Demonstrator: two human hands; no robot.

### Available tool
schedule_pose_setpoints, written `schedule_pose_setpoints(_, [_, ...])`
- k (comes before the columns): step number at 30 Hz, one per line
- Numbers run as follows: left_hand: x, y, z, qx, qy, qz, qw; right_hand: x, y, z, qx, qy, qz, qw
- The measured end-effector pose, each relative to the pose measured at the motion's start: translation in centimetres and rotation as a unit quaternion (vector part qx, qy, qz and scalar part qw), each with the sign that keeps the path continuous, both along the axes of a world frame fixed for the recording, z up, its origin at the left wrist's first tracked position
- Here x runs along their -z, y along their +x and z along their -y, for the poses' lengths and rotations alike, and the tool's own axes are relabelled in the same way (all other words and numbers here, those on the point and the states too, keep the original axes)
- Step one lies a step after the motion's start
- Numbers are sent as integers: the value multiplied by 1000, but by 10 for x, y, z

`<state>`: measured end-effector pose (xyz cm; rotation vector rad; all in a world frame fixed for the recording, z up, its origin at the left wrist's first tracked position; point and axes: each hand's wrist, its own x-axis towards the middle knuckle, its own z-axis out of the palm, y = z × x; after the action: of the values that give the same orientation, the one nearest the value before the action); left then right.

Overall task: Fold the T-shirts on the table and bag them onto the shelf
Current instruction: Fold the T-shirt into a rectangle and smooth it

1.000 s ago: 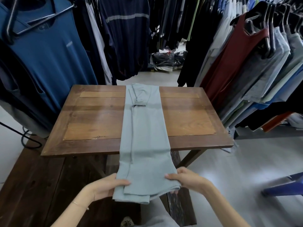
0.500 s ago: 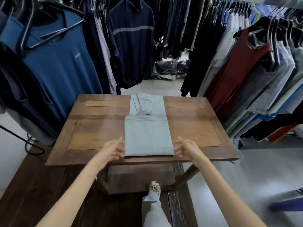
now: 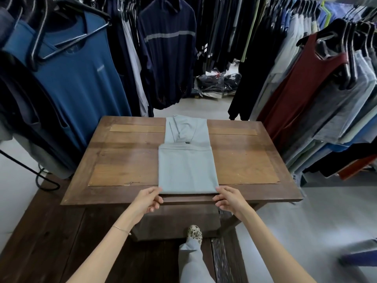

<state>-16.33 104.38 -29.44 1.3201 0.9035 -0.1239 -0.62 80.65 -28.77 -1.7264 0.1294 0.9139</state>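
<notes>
Fingers (image 3: 157, 193) of the left hand (image 3: 145, 201) and of the right hand (image 3: 228, 199) curl onto the near corners of the grey T-shirt (image 3: 187, 170), pinching its folded edge. It lies mid-counter (image 3: 126, 160), lower half doubled up. For the next fold, I'd lift both corners evenly, keeping edges square. Both forearms reach forward, wrists low at the counter's near edge.

A clothing shop: crowded racks of hanging garments (image 3: 336, 99) surround the table (image 3: 126, 160).
</notes>
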Motion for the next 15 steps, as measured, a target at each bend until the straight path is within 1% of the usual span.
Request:
schedule_pose_setpoints(4, [3,-3,5,15,24,-13,1000,1,-4,5,3,-14,26,1000])
schedule_pose_setpoints(9, [8,-17,4,55,46,-20,997,6,-14,21,-44,-31,27,998])
schedule_pose_setpoints(11, [8,-16,4,43,35,-5,998,4,-14,19,-44,-21,25,999])
schedule_pose_setpoints(15, [5,-7,7,-18,0,30,999,1,-11,7,-3,5,26,1000])
